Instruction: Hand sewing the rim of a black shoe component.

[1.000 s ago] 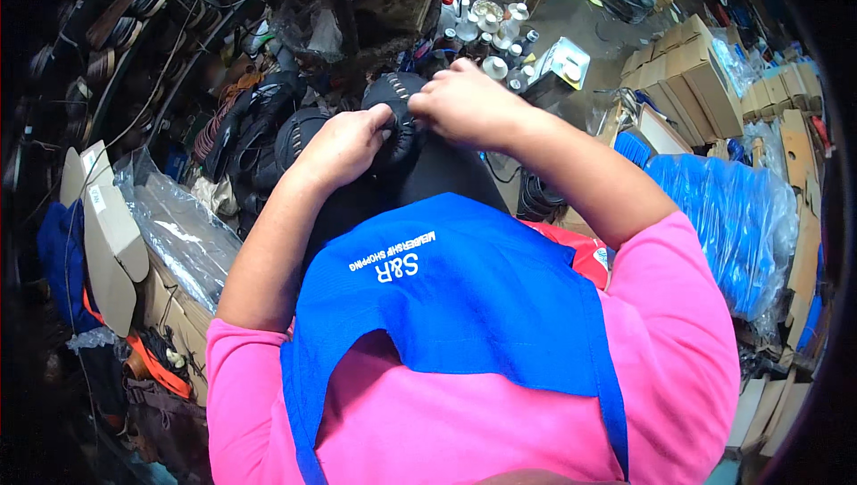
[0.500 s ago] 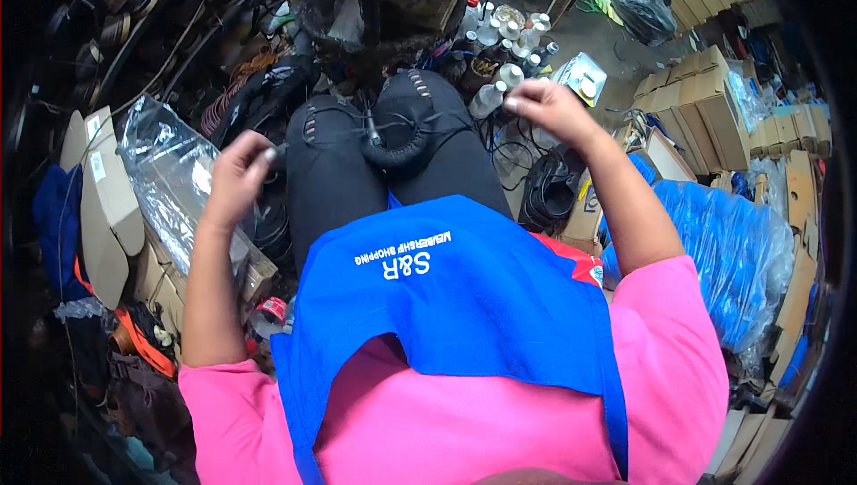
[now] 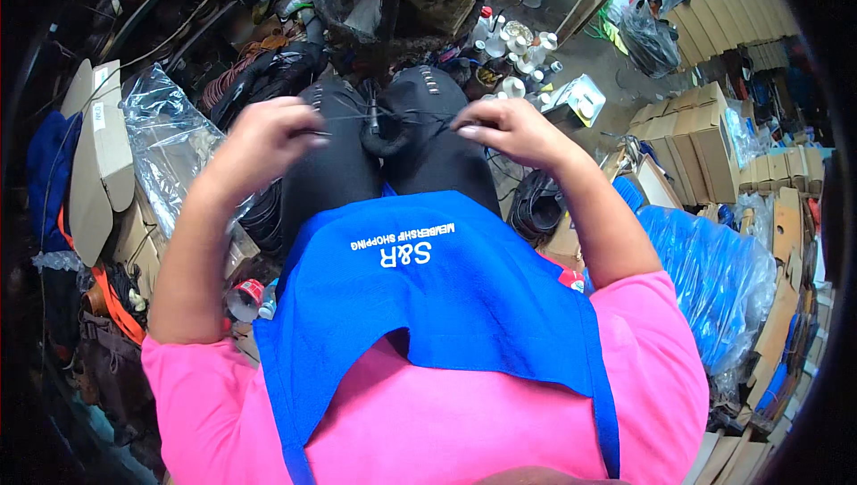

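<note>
Over my lap, my left hand (image 3: 272, 141) is closed in a pinch, slightly blurred, on one side of a thin black thread (image 3: 350, 117). My right hand (image 3: 511, 130) pinches the thread's other side above my right knee. Between the hands, the strands run to a dark rounded piece (image 3: 388, 140) held between my knees. Its kind is hard to make out against my black trousers (image 3: 326, 190). A slim tool with a metallic part (image 3: 373, 115) stands at that piece, touched by neither hand.
Plastic bottles (image 3: 513, 47) cluster beyond my right knee, beside a pale container (image 3: 580, 99). Cardboard boxes (image 3: 683, 132) and blue goods in clear plastic (image 3: 705, 280) lie to the right. Clear plastic sheeting (image 3: 170, 141) and cardboard pieces (image 3: 103, 163) are at the left.
Both hands have come inward and slightly down from wide apart, the left one moving right and the right one moving left. The thread between them now hangs closer to the dark piece.
</note>
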